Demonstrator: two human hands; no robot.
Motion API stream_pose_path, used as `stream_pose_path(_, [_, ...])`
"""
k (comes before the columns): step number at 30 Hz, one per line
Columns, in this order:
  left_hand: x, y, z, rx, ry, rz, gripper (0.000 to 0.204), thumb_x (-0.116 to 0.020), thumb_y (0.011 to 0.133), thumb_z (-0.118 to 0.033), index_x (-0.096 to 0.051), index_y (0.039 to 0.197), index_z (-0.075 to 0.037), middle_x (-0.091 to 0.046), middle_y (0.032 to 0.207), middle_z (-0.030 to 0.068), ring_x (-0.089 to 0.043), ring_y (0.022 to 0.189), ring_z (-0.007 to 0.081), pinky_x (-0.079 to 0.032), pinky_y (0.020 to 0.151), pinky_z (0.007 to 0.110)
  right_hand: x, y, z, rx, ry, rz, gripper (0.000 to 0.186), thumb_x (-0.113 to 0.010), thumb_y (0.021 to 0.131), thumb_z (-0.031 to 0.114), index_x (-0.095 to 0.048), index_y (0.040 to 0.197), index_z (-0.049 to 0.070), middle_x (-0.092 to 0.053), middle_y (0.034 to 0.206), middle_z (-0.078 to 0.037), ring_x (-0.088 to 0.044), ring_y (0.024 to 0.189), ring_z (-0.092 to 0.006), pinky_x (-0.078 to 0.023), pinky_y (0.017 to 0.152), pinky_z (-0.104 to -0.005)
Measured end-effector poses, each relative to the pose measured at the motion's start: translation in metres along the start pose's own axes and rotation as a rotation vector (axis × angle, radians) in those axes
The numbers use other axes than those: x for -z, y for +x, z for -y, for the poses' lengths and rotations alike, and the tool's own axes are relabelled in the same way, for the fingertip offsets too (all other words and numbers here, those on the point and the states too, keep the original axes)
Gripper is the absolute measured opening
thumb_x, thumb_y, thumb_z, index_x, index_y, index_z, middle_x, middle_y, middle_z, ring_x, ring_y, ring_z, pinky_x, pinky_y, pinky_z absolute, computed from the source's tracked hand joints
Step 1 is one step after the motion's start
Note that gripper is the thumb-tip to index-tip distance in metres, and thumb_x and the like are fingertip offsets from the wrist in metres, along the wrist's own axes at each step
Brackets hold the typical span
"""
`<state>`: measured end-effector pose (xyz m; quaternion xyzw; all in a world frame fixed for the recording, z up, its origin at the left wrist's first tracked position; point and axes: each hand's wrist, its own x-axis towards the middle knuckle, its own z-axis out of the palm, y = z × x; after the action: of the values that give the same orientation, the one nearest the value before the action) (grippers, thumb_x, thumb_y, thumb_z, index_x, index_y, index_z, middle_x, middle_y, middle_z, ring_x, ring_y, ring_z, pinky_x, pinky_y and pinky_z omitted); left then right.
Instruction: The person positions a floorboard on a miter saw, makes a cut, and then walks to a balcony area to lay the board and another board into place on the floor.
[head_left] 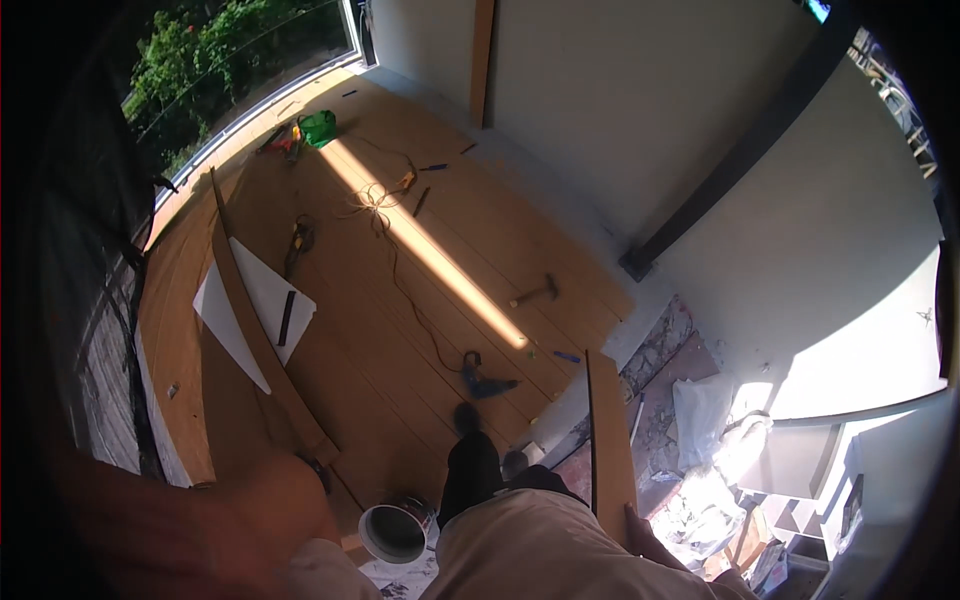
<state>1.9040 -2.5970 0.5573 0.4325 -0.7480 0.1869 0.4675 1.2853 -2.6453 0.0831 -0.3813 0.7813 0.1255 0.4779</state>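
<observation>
My right hand (pixel 648 540) is at the lower right, its fingers closed on the edge of a long brown floor plank (pixel 612 440). The plank stands up beside my right leg, its far end near the edge of the wood floor. My left arm (pixel 270 505) fills the lower left corner; the hand itself does not show. Nearest to that arm is an open bucket (pixel 395 530) with a pale rim, between my legs and the arm. Ahead of my feet a blue corded drill (pixel 487 383) lies on the floor, and a hammer (pixel 537 292) lies farther off.
Brown boards (pixel 380 330) cover the floor. A long loose plank (pixel 262 320) lies across a white sheet (pixel 225 310) on the left. A coiled cord (pixel 378 198) and a green bag (pixel 318 128) are farther away. Plastic wrap (pixel 700 410) and debris lie at right, below a dark post (pixel 740 170).
</observation>
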Motion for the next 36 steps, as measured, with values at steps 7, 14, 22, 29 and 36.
stream_pose_path(7, [0.018, -0.037, 0.079, 0.24, -0.067, 0.027, 0.034, -0.063, 0.098, -0.019, -0.058, 0.125, 0.001, -0.066, 0.087, 0.0142, -0.065, 0.078, 0.0259, -0.05, 0.07, 0.04, -0.02, -0.061, 0.177, 0.106, -0.114, -0.039, 0.097, -0.053, 0.088, 0.076, -0.057, 0.127, -0.013, -0.063, 0.126, -0.03, -0.06, 0.124, -0.0369, -0.047, 0.104, -0.0439])
stream_pose_path(14, [-0.002, -0.043, 0.155, 0.398, -0.007, -0.041, 0.031, -0.064, 0.097, -0.017, -0.06, 0.123, -0.001, -0.066, 0.085, 0.0118, -0.064, 0.076, 0.0249, -0.049, 0.066, 0.039, -0.049, -0.033, 0.335, 0.215, -0.19, -0.1, 0.092, -0.058, 0.085, 0.074, -0.063, 0.12, -0.01, -0.065, 0.121, -0.031, -0.062, 0.119, -0.0379, -0.048, 0.102, -0.0452])
stream_pose_path(22, [-0.043, -0.007, 0.279, 0.281, 0.173, -0.147, 0.027, -0.065, 0.096, -0.015, -0.062, 0.121, -0.003, -0.065, 0.082, 0.0092, -0.064, 0.073, 0.0237, -0.048, 0.063, 0.039, -0.069, 0.041, 0.363, 0.043, -0.248, -0.203, 0.085, -0.063, 0.081, 0.072, -0.069, 0.111, -0.007, -0.067, 0.114, -0.032, -0.065, 0.115, -0.0391, -0.051, 0.1, -0.0466])
stream_pose_path(29, [-0.128, 0.045, 0.394, 0.441, 0.238, -0.103, 0.025, -0.066, 0.095, -0.013, -0.064, 0.119, -0.005, -0.065, 0.08, 0.0068, -0.064, 0.071, 0.0226, -0.047, 0.059, 0.039, -0.052, 0.099, 0.376, -0.095, -0.379, -0.276, 0.079, -0.068, 0.077, 0.07, -0.075, 0.104, -0.004, -0.069, 0.108, -0.033, -0.068, 0.11, -0.0402, -0.052, 0.098, -0.0479])
stream_pose_path(36, [-0.291, -0.113, 0.548, 0.848, 0.204, 1.009, 0.031, -0.074, 0.088, -0.02, -0.065, 0.113, -0.004, -0.067, 0.092, 0.0167, -0.066, 0.084, 0.0372, -0.052, 0.069, 0.044, 0.004, 0.127, 0.558, 0.06, -0.41, -0.122, 0.083, -0.058, 0.084, 0.073, -0.075, 0.098, -0.007, -0.071, 0.101, -0.032, -0.069, 0.102, -0.0442, -0.054, 0.092, -0.05])
